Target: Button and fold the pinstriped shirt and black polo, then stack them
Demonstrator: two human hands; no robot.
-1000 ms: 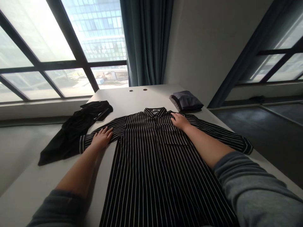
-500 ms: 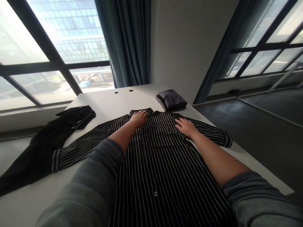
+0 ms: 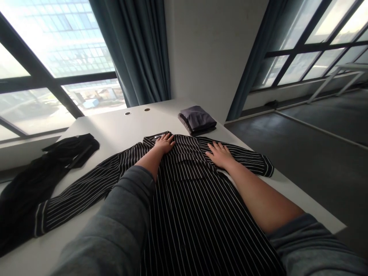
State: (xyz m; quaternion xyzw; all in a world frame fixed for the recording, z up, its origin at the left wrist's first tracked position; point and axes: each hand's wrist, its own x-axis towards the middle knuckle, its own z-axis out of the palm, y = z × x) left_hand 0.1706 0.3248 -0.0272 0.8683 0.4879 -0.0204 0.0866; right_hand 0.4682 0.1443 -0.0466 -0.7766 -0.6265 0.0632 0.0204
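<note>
A black shirt with thin white stripes [image 3: 195, 207] lies spread on the white table, its collar at the far end and its sleeves out to both sides. Just below the collar, my left hand [image 3: 165, 143] rests on the cloth with its fingers stretched out. My right hand [image 3: 220, 154] lies flat near the shoulder seam of the right-hand sleeve, fingers spread. Both palms press on the fabric without gripping it. Part of the left-hand side of the shirt is hidden under my left forearm.
A folded stack of dark grey clothes [image 3: 197, 119] sits beyond the shirt. To the left, a crumpled black garment [image 3: 48, 172] partly lies under the striped cuff. The white table [image 3: 112, 122] has two round holes at the back, with a curtain [image 3: 140, 57] and windows behind.
The camera view has shifted, so the table and clothes appear further left. Both hands stay on the shirt, the left still by the collar and the right still near the shoulder.
</note>
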